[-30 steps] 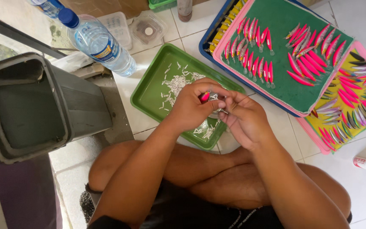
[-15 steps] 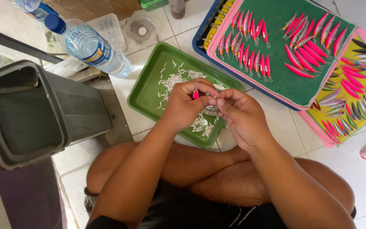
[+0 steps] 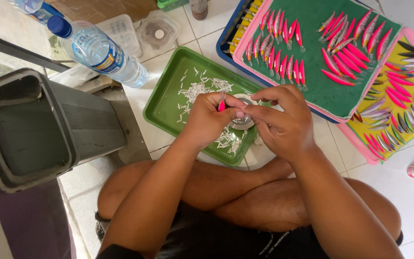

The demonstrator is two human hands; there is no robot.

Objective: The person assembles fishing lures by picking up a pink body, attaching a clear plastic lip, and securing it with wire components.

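My left hand pinches a small pink fishing lure, only its tip showing between the fingers. My right hand meets it from the right, fingertips touching the lure's end; what they grip is hidden. Both hands hover over a green tray strewn with small white bits, above a round silver tape roll.
A green-matted tray holds rows of pink lures; a yellow-matted tray at right holds several more. A water bottle lies at the upper left beside a dark grey bin. Clear plastic boxes sit behind. My crossed legs lie below.
Both hands stay joined over the green tray, fingers shifting slightly on the lure. The view has drifted a little.
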